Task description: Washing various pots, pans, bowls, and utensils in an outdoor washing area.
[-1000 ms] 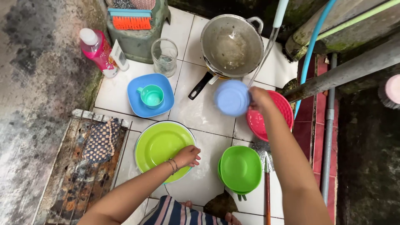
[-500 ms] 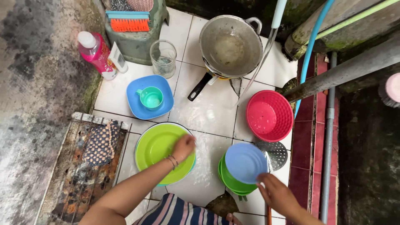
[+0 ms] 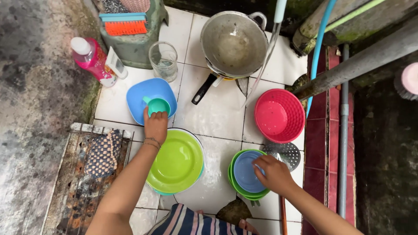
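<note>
Left hand (image 3: 155,124) pinching teal cup (image 3: 157,105) rim, cup sitting in blue square plate (image 3: 143,93) mid tiled floor (image 3: 213,117). Right hand (image 3: 272,172) fingers curled, pressing blue bowl (image 3: 246,171) into green bowl stack (image 3: 235,182) near front edge. Bowl stacked; cup, green plates (image 3: 176,163) and pan (image 3: 233,43) not yet stacked.

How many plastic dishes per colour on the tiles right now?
Blue: 2, the square blue plastic plate and the round pale-blue plastic bowl under the right hand.
Green: 2, the round lime-green plastic plate and the stacked green plastic bowls, counted as one stack.
Teal: 1, the small teal plastic cup at the left hand.
Red: 1, the round red plastic basket.
Total: 6
</note>
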